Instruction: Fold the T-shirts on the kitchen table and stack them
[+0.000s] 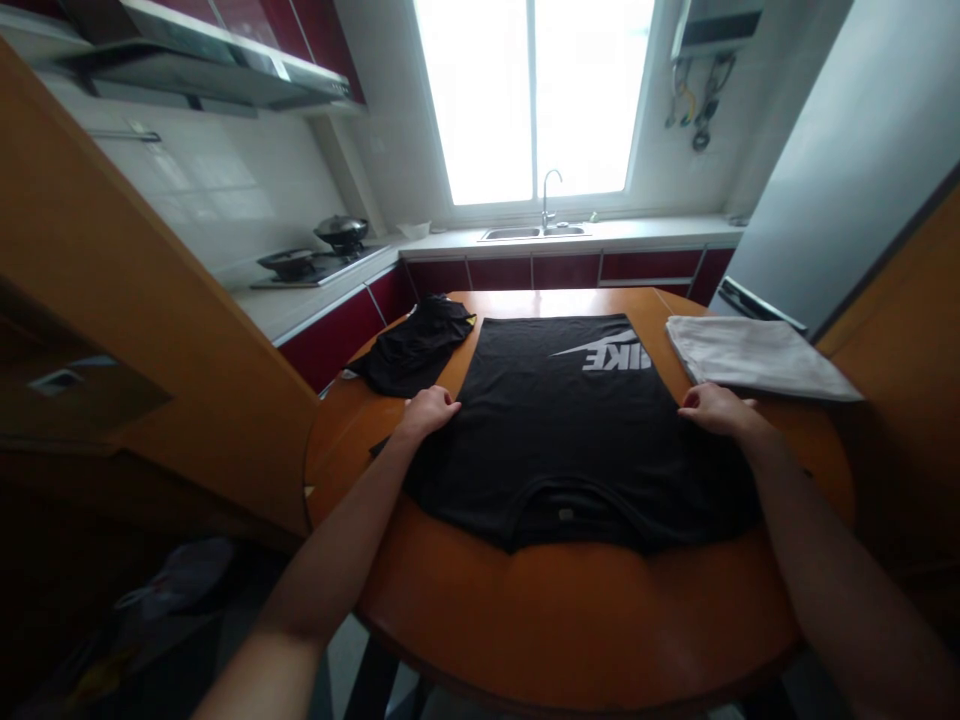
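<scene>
A black T-shirt [559, 420] lies spread on the round wooden table [570, 620]. Its neckline faces me, and the white Nike print near the far hem appears upside down. My left hand [431, 410] is closed on the shirt's left edge, fingers pinched together. On the opposite edge, my right hand [716, 408] pinches the fabric in the same way. The sleeves are partly hidden beneath my forearms. Beyond my left hand rests a crumpled black garment [420, 345]. Past my right hand is a folded white cloth [757, 355].
Behind the table runs a white counter with a sink [517, 234] and faucet [547, 195]. Pots [343, 232] stand on the stove at the left. A wooden door panel [150, 330] rises at the left, and a refrigerator [855, 180] stands at the right.
</scene>
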Demonstrator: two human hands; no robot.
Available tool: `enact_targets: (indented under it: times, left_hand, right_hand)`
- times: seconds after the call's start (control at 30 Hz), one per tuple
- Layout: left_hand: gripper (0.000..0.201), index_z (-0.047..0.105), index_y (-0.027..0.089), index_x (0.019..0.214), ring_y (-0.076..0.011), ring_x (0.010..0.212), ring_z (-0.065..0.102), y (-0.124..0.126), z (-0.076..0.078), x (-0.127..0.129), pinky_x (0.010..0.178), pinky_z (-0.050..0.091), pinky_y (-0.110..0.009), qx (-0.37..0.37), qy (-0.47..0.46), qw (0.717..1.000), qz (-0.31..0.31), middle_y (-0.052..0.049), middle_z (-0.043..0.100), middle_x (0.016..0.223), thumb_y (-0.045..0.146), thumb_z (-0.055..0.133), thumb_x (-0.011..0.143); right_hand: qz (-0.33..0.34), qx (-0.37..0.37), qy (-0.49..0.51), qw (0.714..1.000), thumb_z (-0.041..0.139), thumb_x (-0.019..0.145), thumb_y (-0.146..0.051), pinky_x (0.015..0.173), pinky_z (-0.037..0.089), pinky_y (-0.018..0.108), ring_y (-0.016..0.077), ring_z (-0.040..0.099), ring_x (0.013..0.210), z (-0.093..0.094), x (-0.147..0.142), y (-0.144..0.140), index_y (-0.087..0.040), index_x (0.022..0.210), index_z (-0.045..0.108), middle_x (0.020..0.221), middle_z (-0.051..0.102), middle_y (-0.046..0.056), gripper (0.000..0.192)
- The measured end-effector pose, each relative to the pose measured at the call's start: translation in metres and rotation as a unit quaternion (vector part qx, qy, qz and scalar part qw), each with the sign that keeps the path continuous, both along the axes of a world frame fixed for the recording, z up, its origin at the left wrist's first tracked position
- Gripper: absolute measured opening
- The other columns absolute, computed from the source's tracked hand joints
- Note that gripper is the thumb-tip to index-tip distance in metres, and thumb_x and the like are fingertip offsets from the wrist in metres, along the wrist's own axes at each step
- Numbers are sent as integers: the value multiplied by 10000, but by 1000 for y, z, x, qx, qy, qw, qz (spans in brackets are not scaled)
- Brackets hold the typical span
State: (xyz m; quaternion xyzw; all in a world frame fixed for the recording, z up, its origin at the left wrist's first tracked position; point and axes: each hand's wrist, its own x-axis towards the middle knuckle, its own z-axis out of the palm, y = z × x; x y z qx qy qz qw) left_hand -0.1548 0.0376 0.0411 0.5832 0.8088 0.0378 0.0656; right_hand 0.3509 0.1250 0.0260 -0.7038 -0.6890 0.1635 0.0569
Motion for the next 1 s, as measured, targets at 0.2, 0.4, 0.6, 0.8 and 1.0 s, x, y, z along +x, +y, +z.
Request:
enact_targets:
  times: [0.2,0.4,0.6,0.8,1.0]
  left_hand:
    - [378,701,227,1136,-353,1139,617,1,-11,7,953,478,-510,25,69,997,-8,-133,670,1242,494,597,890]
    - [352,680,224,1209,-321,1228,573,2,-26,26,1066,415,-491,133,80,980,-125,-129,618,1321,416,562,939]
    - [384,639,205,1275,-307,1343,492,1,-36,53,1158,357,-507,198,20,952,-232,-126,526,1452,354,554,932]
    - [417,603,199,1323,-310,1429,411,3,-46,66,1190,323,-544,210,-17,933,-291,-122,474,1514,363,484,958]
    - [468,604,172,1344,-366,1446,381,8,-58,61,1163,325,-605,170,-13,942,-289,-156,465,1526,412,495,957]
  right_hand:
    - [-30,-11,-1,999,674,802,-276,1084,290,648,343,644,1105,0,-6,-2,-212,794,729,937,733,84,85]
    - [-64,-23,-30,997,665,786,-290,1089,291,640,337,636,1128,3,-11,-6,-202,934,739,1059,729,111,187]
    - [-46,42,-83,995,600,874,-344,1045,383,565,356,570,1209,7,-23,-13,-188,1169,696,1259,666,157,348]
    - [63,133,-67,987,319,1034,-497,1216,157,474,310,178,1528,-22,-72,-14,-26,1568,270,1648,211,232,714]
    - [62,73,-51,994,318,1024,-587,1228,77,479,330,76,1549,-35,-88,-16,-42,1596,211,1661,115,250,797]
